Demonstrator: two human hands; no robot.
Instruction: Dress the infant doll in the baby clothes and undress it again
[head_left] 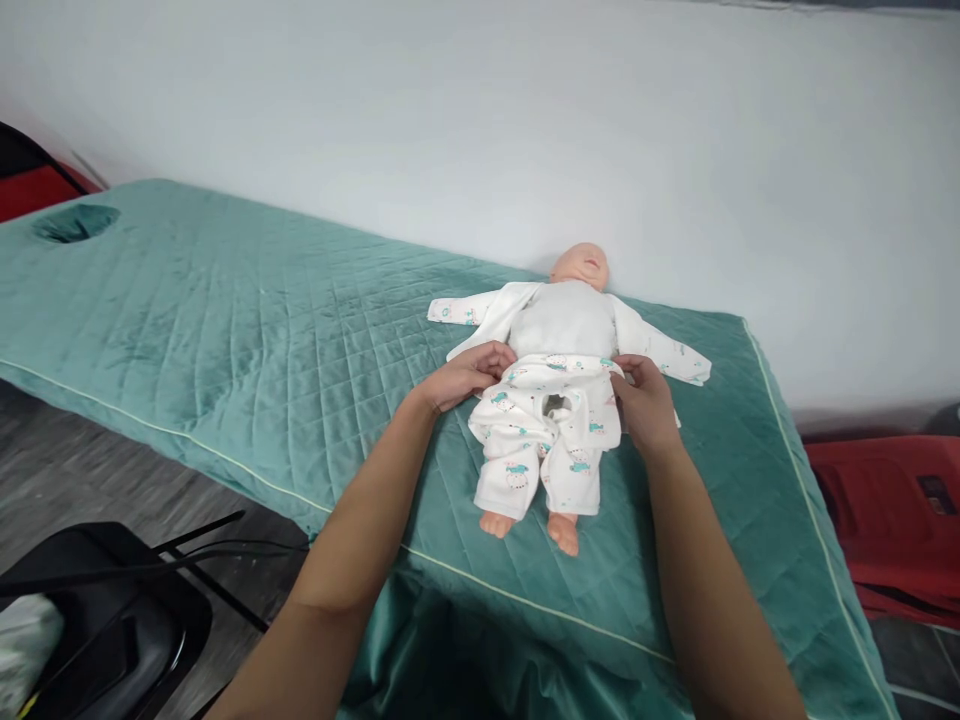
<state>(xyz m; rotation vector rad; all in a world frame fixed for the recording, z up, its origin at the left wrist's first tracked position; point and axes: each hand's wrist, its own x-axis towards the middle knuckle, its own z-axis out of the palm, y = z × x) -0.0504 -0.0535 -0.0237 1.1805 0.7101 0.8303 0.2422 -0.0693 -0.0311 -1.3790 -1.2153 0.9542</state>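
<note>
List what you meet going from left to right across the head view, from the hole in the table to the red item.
Face hole in the green massage table → left hand → baby doll's head → right hand → red object. Both hands grip the patterned trousers, which overlap them and so are left out.

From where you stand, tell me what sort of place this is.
Probably a massage or baby-care training room: a quilted massage table with a face hole, a baby doll on it.
</note>
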